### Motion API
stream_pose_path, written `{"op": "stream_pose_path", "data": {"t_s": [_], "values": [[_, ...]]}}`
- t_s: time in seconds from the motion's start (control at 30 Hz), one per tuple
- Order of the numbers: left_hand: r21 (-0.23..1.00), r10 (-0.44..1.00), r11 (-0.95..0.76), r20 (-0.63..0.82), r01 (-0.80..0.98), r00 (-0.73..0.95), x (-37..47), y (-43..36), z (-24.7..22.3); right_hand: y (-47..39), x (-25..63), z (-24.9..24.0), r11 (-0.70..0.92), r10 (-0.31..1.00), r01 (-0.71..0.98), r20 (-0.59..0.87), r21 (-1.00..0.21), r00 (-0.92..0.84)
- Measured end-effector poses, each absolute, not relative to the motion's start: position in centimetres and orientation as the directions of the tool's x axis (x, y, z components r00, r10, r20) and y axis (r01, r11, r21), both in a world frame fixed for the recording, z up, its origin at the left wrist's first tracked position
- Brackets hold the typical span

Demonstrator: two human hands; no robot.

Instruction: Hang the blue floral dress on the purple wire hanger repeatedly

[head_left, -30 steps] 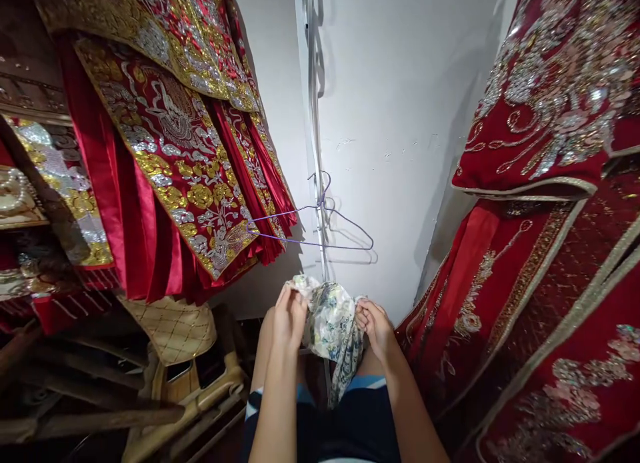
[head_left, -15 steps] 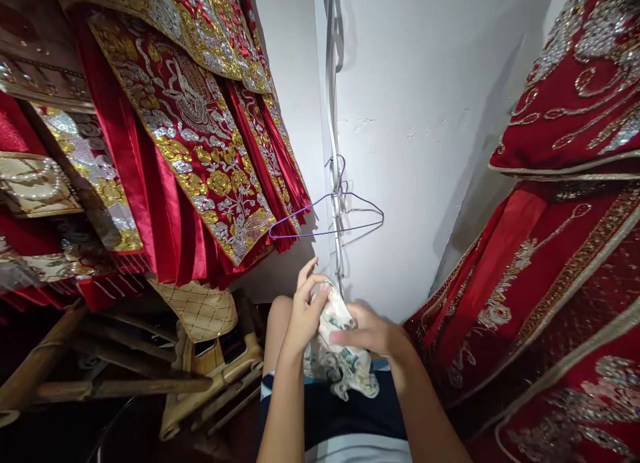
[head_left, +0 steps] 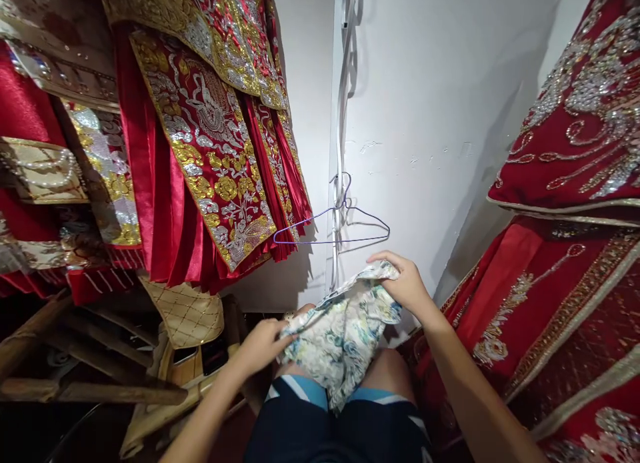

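A white cloth with a blue and green floral print [head_left: 343, 336] is stretched out above the lap. My left hand [head_left: 265, 345] grips its left edge, the fingers closed and slightly blurred. At the cloth's upper right corner, my right hand [head_left: 403, 280] pinches the edge between thumb and fingers. The cloth's lower end hangs down between the thighs. Just beyond it, a thin purple wire hanger [head_left: 345, 242] hangs in front of the white wall, with nothing on it.
Red garments with gold and silver embroidery [head_left: 225, 176] hang at the left. More beaded red garments [head_left: 520, 270] fill the right side. A bamboo chair [head_left: 125, 391] stands at the lower left, beneath a cream quilted cloth piece [head_left: 193, 313]. A cable-like strip [head_left: 341, 103] runs down the wall.
My hands have moved apart, left hand to the left and right hand up and right. The bunched cloth is now spread between them. The view has shifted slightly.
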State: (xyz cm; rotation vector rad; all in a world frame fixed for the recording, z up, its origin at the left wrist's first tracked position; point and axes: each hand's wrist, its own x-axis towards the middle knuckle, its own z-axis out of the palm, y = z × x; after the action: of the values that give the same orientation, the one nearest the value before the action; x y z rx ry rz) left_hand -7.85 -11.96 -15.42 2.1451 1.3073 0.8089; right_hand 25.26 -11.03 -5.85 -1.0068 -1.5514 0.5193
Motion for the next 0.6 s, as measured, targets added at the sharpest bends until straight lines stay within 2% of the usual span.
{"op": "stream_pose_path", "data": {"t_s": [0.1, 0.2, 0.3, 0.47, 0.6], "values": [[0.532, 0.839, -0.544, 0.325, 0.649, 0.437, -9.6, -9.1, -12.6, -7.7, 25.0, -5.9, 0.485, 0.863, 0.280, 0.505, -0.829, 0.001], [0.486, 0.797, -0.603, 0.404, 0.633, 0.449, -9.9, -6.9, -9.9, -3.6, 23.6, -6.7, 0.344, 0.930, 0.229, 0.364, -0.911, 0.052], [0.434, 0.798, -0.595, 0.424, 0.677, 0.429, -9.9, -5.8, -8.3, -0.7, 22.6, -7.8, 0.232, 0.959, 0.243, 0.263, -0.942, 0.105], [0.361, 0.807, -0.558, 0.444, 0.747, 0.389, -10.4, -5.2, -8.3, -1.4, 24.1, -9.0, 0.285, 0.924, 0.314, 0.346, -0.906, 0.160], [0.342, 0.770, -0.577, 0.531, 0.742, 0.354, -9.9, -4.5, -8.1, -4.3, 26.2, -8.5, 0.337, 0.891, 0.406, 0.428, -0.849, 0.154]]}}
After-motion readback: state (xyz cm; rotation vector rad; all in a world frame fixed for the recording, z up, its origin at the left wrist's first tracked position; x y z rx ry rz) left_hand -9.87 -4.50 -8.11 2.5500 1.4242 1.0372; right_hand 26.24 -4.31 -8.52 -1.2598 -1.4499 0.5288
